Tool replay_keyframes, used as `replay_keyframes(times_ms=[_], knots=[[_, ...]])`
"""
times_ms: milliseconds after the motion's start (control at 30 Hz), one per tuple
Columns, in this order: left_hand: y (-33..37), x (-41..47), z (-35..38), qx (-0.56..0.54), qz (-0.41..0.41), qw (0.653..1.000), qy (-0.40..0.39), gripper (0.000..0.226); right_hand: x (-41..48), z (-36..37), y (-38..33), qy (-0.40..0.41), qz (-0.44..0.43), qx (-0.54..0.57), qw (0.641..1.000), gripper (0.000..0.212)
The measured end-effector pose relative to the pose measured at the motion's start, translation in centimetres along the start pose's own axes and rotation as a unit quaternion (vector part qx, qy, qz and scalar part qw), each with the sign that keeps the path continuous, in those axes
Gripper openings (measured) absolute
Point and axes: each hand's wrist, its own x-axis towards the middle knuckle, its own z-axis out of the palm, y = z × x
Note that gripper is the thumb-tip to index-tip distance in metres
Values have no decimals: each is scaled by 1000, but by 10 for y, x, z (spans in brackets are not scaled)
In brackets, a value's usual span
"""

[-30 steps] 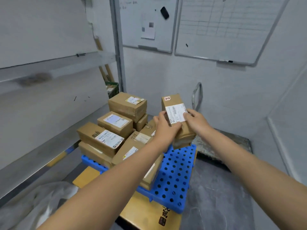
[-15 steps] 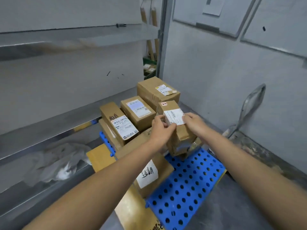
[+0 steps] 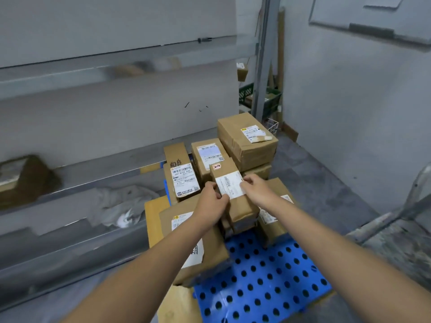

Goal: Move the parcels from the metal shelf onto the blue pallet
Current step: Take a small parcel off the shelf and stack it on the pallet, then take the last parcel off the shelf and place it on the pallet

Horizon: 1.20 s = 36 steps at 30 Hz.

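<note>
While both bare arms stretch forward, the left hand point(image 3: 211, 201) and the right hand point(image 3: 257, 191) hold one small brown parcel point(image 3: 240, 206) between them, and here is the grip: left fingers curled round its near left edge, right thumb and fingers pinching the right edge of its white label point(image 3: 229, 184). The parcel sits over the middle of the stack on the blue pallet point(image 3: 268, 276), tilted with its far end higher; whether its underside rests on the boxes below cannot be told. At 12 o'clock from it lies a parcel with a pale blue label point(image 3: 207, 157), and at 1 o'clock the big parcel point(image 3: 247, 141) tops the far pile. At 10 o'clock stands a narrow parcel with a barcode label point(image 3: 179, 173), just beside the left knuckles. At 7 o'clock a flat wide parcel point(image 3: 198, 248) lies under the left forearm, overhanging the pallet's left edge, and at 4 o'clock another parcel point(image 3: 277, 217) shows beneath the right wrist. The pallet's bare perforated top spreads out at 5 o'clock. Off at 9 o'clock runs the metal shelf point(image 3: 93, 178), blurred, with a brown box point(image 3: 25, 180) on it at the far left and crumpled white plastic point(image 3: 121, 206) on the level beneath. At 2 o'clock, high on the wall, hangs a whiteboard point(image 3: 373, 17).
</note>
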Motion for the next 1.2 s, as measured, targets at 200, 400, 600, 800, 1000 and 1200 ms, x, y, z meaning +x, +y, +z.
replay_keyframes(times_ms=[200,400,600,800,1000,1200], knots=[[1,2,12,31,-18,999,15,38,12,0,11,-17,0,-19,1000,28],[7,5,20,93,-16,995,24,29,7,4,13,-23,-9,-63,998,35],[20,2,-4,159,22,986,46,38,0,0,-22,29,-96,-80,992,40],[8,-14,-100,248,60,960,112,48,-12,22,-105,4,-232,-174,957,43],[-17,-42,-229,362,88,908,191,53,-37,90,-196,30,-413,-334,847,45],[-71,-87,-361,495,102,832,231,60,-74,200,-288,22,-438,-331,835,47]])
